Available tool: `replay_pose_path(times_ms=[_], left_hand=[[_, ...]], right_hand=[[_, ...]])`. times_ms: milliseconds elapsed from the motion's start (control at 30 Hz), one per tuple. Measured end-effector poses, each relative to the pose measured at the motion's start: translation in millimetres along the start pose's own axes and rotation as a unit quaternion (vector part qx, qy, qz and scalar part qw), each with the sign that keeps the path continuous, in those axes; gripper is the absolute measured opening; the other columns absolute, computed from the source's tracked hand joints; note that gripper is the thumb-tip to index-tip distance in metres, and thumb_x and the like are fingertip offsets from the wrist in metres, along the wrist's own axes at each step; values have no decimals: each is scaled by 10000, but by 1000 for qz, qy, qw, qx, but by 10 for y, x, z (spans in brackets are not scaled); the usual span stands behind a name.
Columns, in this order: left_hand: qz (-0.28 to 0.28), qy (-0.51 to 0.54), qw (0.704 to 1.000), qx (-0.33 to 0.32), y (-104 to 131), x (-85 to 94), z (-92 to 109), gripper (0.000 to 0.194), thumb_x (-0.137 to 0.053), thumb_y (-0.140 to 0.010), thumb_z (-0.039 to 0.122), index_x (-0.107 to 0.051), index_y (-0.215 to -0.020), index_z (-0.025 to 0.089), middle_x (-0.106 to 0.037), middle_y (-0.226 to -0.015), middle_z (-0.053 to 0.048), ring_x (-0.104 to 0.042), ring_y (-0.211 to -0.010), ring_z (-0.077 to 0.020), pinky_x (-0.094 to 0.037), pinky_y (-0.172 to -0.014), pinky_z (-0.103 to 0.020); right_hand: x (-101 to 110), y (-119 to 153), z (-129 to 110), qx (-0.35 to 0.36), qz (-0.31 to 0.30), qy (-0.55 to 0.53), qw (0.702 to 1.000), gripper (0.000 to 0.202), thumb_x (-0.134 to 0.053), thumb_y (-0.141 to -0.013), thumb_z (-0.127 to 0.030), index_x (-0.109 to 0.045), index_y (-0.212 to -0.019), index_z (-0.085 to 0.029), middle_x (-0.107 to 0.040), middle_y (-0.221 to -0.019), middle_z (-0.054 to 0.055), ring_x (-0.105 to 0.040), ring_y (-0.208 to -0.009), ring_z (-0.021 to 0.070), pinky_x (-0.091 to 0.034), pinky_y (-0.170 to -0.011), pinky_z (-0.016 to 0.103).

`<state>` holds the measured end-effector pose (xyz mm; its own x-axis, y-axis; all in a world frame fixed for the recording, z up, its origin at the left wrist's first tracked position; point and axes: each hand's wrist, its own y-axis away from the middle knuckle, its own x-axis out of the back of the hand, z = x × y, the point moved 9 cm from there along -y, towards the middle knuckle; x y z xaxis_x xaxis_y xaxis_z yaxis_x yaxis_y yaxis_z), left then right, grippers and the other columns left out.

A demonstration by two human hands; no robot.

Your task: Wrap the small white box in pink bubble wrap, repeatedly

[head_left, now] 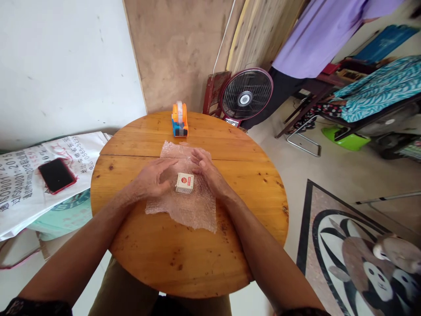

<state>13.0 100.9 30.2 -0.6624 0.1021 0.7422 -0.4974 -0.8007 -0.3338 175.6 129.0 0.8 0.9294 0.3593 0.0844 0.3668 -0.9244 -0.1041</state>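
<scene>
A small cream-coloured box [184, 183] with a red emblem rests on a sheet of bubble wrap [194, 211] on the round wooden table [177, 263]. My left hand [154, 177] is just left of the box, its fingers apart and holding nothing. On the other side my right hand [210, 173] hovers over or rests on the wrap's right part, fingers stretched out and also holding nothing. Whether either hand touches the wrap I cannot tell. Beyond the wrap stands an orange and blue tape dispenser [180, 119] with a roll of tape in it.
A black phone with a red edge [57, 175] lies on a printed white sack [19, 193] left of the table. Behind the table stand a fan [245, 98] and a wooden chair [213, 94]. A person in a purple top [305, 39] and another in patterned clothing [388, 90] are at the right.
</scene>
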Motion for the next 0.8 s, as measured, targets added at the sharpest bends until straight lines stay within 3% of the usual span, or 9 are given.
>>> replay_pose_path(times_ms=[100,167,233,333,400,467,567,700,800], left_hand=[[-1,4,1000,26,25,178,116,430,-523,-841,297,-610,-1228,131,-661,-1277,-130,-627,-1161,-275,-503,-1004,-437],[29,-65,997,13,69,377,322,372,-561,-838,326,-650,-1155,151,-662,-1257,-122,-596,-1189,-298,-454,-1053,-486],[9,-96,995,-34,135,441,622,337,-586,-859,368,-652,-1139,195,-684,-1194,-88,-602,-1161,-282,-459,-1039,-472],[-59,-135,982,-120,293,293,1074,449,-662,-819,467,-628,-1200,232,-671,-1226,-77,-559,-1212,-294,-359,-1128,-493],[-94,-172,971,-138,399,117,1226,505,-721,-755,498,-635,-1172,226,-672,-1218,-84,-513,-1258,-328,-261,-1175,-545],[-112,-205,961,-150,486,-52,1282,470,-742,-737,444,-648,-1134,212,-677,-1184,-99,-509,-1254,-340,-237,-1174,-569],[-122,-248,950,-145,548,-224,1201,347,-701,-754,303,-657,-1080,192,-683,-1107,-106,-533,-1206,-338,-261,-1151,-583],[-94,-293,940,-147,522,-272,1085,155,-587,-819,150,-663,-951,177,-673,-1016,-108,-569,-1117,-316,-351,-1085,-563],[-70,-298,940,-154,457,-239,1088,154,-527,-860,97,-644,-796,173,-656,-892,-89,-602,-981,-279,-427,-1002,-515]], right_hand=[[1,-9,32,-6,5,-12,1000,705,-487,-884,-693,-380,-1496,-358,-322,-1612,21,-344,-1454,280,-394,-1102,493],[1,-7,33,-9,9,-18,1000,702,-485,-884,-693,-386,-1492,-356,-318,-1614,19,-350,-1452,276,-390,-1105,488],[2,-5,35,-14,13,-26,999,707,-482,-878,-704,-394,-1486,-355,-314,-1615,19,-351,-1452,271,-384,-1110,483],[4,-7,49,-23,18,-36,999,736,-480,-858,-731,-409,-1478,-342,-329,-1608,35,-358,-1447,272,-378,-1114,481],[8,-11,58,-24,21,-38,999,747,-480,-849,-740,-422,-1471,-331,-360,-1591,50,-372,-1438,277,-377,-1113,484],[15,-13,61,-22,24,-39,999,746,-483,-847,-741,-435,-1463,-323,-383,-1578,60,-384,-1430,280,-381,-1108,482],[19,-17,62,-23,26,-39,999,738,-485,-846,-740,-446,-1452,-321,-395,-1569,69,-398,-1420,276,-383,-1103,478],[15,-20,58,-30,23,-46,998,764,-493,-829,-755,-443,-1447,-309,-380,-1577,88,-408,-1415,273,-381,-1105,477],[17,-17,65,-37,25,-54,998,763,-491,-826,-754,-442,-1446,-313,-381,-1578,84,-405,-1419,264,-378,-1110,468]])
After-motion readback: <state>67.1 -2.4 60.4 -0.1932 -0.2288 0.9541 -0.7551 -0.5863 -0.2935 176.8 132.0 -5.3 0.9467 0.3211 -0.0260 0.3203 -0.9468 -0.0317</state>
